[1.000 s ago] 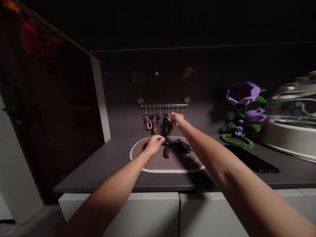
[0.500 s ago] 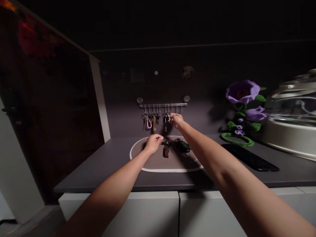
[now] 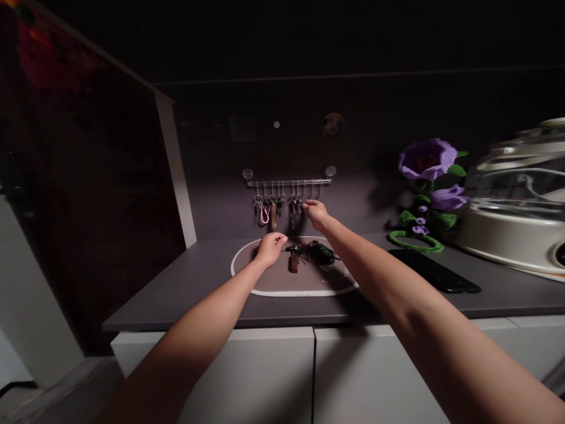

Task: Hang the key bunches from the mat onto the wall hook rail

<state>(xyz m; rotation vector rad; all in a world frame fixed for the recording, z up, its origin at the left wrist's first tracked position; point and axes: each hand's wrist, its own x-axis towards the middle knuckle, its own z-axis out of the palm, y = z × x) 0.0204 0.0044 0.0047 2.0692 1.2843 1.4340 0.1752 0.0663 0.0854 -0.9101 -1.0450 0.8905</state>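
Observation:
My right hand (image 3: pixel 316 214) is raised to the clear hook rail (image 3: pixel 289 183) on the dark wall, its fingers drawn together at the edge of a bunch of hanging keys (image 3: pixel 295 207). Whether the fingertips still grip a key there is too small to tell. Lower down, my left hand (image 3: pixel 271 248) hovers over the left part of an oval mat (image 3: pixel 273 284), thumb and fingertips pinched; anything between them is hidden. Keys with a brown fob (image 3: pixel 294 263) lie on the mat, beside a dark key case with green marks (image 3: pixel 324 254).
More keys hang on the left hooks, with a pink carabiner (image 3: pixel 264 215) and a tan strap (image 3: pixel 274 217). To the right are a black phone (image 3: pixel 435 271), purple knitted flowers (image 3: pixel 428 159) and a white appliance with a clear cover (image 3: pixel 512 235).
The view has shifted slightly. My right fingers sit a little farther right of the hanging keys than before, and those keys hang straighter. My left hand keeps its pinch over the mat.

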